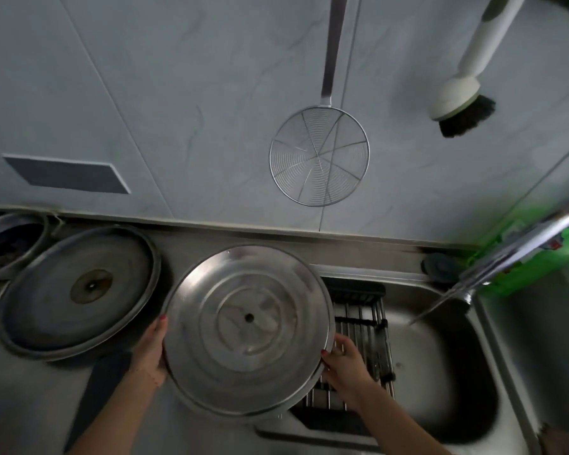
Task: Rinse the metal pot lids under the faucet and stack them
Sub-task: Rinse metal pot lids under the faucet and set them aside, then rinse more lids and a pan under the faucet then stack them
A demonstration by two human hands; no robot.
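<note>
I hold a shiny round metal lid with its underside up, over the left edge of the sink. My left hand grips its left rim, thumb on the edge. My right hand grips the right rim from below. A second, larger and duller lid lies underside up on the counter to the left. The faucet reaches in from the right over the sink; a thin stream of water seems to run from its spout.
The steel sink has a dark roll-up drying rack across its left part. A metal bowl stands at the far left. A wire skimmer and a dish brush hang on the wall. Green packaging sits behind the faucet.
</note>
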